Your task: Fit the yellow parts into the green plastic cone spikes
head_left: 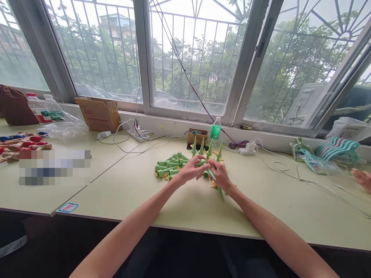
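My left hand (191, 170) and my right hand (221, 175) meet over the table, fingers closed around one green plastic plant-watering spike (209, 171). Its pointed end slants down to the right; part of it is hidden by my fingers. Behind my hands several similar green spikes (194, 148) stand upright with their tips up, with small yellow valves on them. To the left of my left hand lies a loose pile of green spikes (168, 166), with yellow bits among them. Another spike tip (221, 194) shows below my right hand.
A green-labelled bottle (216, 129) and a small box (197, 136) stand by the window wall. Power strips (138, 133) and cables cross the table's back. Teal hangers (337, 152) lie at right, near another person's hand (363, 179). Red wooden toys (27, 144) and a carton (98, 114) are left.
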Demonstrator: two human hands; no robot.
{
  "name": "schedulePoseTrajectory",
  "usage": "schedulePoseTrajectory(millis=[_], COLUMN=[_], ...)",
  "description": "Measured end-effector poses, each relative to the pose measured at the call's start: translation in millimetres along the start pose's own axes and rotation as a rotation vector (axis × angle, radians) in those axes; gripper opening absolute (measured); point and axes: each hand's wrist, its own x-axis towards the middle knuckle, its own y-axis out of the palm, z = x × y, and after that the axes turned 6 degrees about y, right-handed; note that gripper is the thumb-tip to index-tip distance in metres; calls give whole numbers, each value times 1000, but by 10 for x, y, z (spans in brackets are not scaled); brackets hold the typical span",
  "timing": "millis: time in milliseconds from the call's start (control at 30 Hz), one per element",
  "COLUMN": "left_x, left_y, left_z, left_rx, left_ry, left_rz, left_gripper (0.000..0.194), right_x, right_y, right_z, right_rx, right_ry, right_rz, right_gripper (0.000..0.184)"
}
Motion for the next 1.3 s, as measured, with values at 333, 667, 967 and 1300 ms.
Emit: schedulePoseTrajectory(millis=[333,667,967,1300], left_x=[9,19,20,24], left_y=[6,14,26,55], left_z=[89,116,112,86], left_rx=[167,342,386,279], left_ry=[100,231,265,174], left_rz=[-7,-53,-53,-79], left_gripper=[49,34,28,28], right_x=[27,22,16,29], right_y=[5,3,31,45], right_z=[-24,-22,-36,-62], right_rx=[-43,46,229,188], right_ry=[-29,70,151,129], right_rz=[-57,19,94,79], right_gripper=[42,45,44,47])
